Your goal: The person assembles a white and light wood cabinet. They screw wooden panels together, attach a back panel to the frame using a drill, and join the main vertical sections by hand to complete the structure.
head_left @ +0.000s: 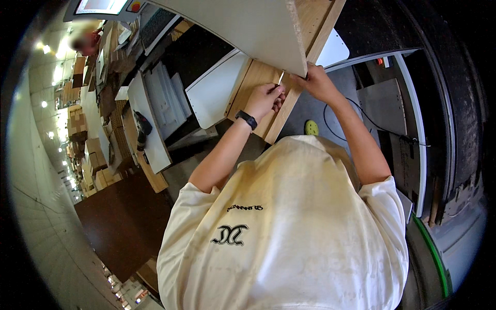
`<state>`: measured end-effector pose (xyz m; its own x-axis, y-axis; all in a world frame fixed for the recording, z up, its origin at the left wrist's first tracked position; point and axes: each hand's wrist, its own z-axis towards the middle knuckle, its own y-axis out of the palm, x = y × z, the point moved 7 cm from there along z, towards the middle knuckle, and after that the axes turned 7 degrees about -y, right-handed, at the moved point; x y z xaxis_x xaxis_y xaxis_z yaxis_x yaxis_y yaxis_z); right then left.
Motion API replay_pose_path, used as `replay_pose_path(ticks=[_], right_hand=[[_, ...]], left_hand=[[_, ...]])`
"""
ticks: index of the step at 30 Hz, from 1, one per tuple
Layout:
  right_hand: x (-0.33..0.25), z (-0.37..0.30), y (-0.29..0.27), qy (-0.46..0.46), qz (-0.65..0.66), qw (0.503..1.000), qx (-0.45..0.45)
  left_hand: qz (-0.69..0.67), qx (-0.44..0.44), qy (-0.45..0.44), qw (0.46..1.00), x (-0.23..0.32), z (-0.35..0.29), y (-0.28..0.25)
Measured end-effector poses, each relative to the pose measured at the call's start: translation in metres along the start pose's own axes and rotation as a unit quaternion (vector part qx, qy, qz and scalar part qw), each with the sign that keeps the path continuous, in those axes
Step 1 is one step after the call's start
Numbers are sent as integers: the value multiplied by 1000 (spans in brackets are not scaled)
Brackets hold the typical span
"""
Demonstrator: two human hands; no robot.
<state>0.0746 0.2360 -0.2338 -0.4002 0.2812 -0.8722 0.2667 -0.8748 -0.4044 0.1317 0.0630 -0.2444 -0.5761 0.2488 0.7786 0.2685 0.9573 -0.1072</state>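
My left hand (266, 99), a dark band on its wrist, is closed in a pinch around a thin white stick (281, 78). The stick's tip points up at the lower edge of a large pale panel (248, 26); whether it is a pen cannot be made out. Under that hand lies a light wooden board (250, 85) with a raised strip along its side. My right hand (318, 83) grips the near corner of the pale panel, thumb and fingers at its edge. Some of its fingers are hidden behind the panel.
A black cordless drill (142, 124) lies on a board at left, near stacked white panels (164, 98). A white board (214, 93) sticks out under the wooden one. A black cable (356, 111) and a yellow-green shoe (311, 127) are below. A screen (101, 6) stands far left.
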Motion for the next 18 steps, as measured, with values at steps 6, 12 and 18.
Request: replay_pose_path(ticks=[6, 12, 18], right_hand=[[-15, -2, -7, -57, -26, 997, 34], [-30, -6, -17, -69, -23, 996, 54], [-19, -10, -15, -23, 50, 998, -4]], left_hand=[[460, 321, 155, 813, 47, -30, 8], [352, 284, 210, 866, 40, -27, -2], [-171, -50, -82, 981, -2, -7, 7]])
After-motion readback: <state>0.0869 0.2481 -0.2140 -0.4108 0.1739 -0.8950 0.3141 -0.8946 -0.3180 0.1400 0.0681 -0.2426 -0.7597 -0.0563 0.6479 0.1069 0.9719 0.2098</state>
